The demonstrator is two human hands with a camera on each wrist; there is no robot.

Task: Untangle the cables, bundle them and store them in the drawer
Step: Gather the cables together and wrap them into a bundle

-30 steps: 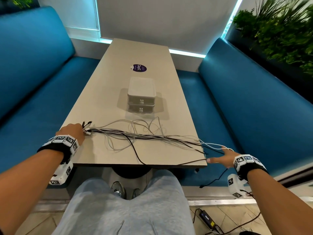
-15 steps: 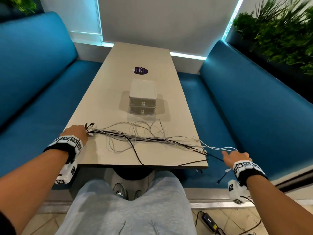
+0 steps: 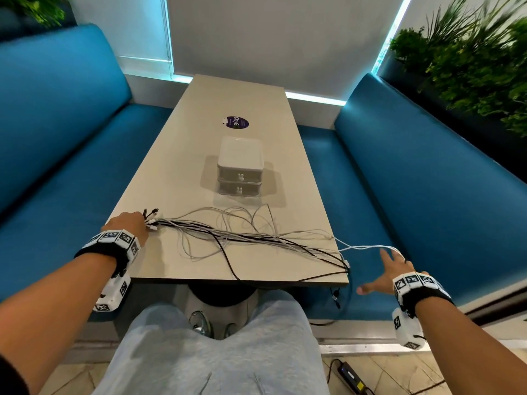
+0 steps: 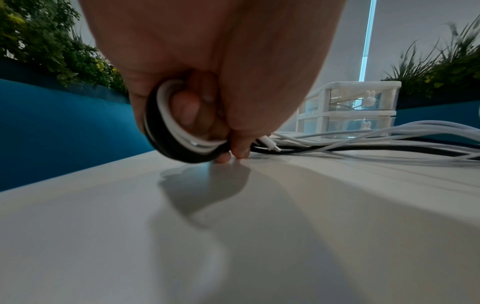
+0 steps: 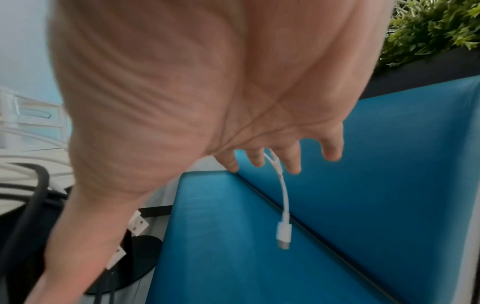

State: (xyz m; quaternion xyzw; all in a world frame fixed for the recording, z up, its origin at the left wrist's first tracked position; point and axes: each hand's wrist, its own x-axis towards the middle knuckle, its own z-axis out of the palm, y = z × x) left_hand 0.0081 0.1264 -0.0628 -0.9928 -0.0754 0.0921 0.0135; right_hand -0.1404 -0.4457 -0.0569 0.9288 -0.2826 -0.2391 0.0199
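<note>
Left hand (image 3: pixel 128 228): you grip the gathered plug ends of the black and white cables (image 3: pixel 256 238) at the near left of the pale rectangular table (image 3: pixel 176 155); keep them pinned.
Right hand (image 3: pixel 390 273): fingers spread, one thin white cable (image 5: pixel 283 197) draped between them, off the table's right edge; comb it straight.
Store: small white two-drawer box (image 3: pixel 240 166), far centre, both drawers closed.
</note>
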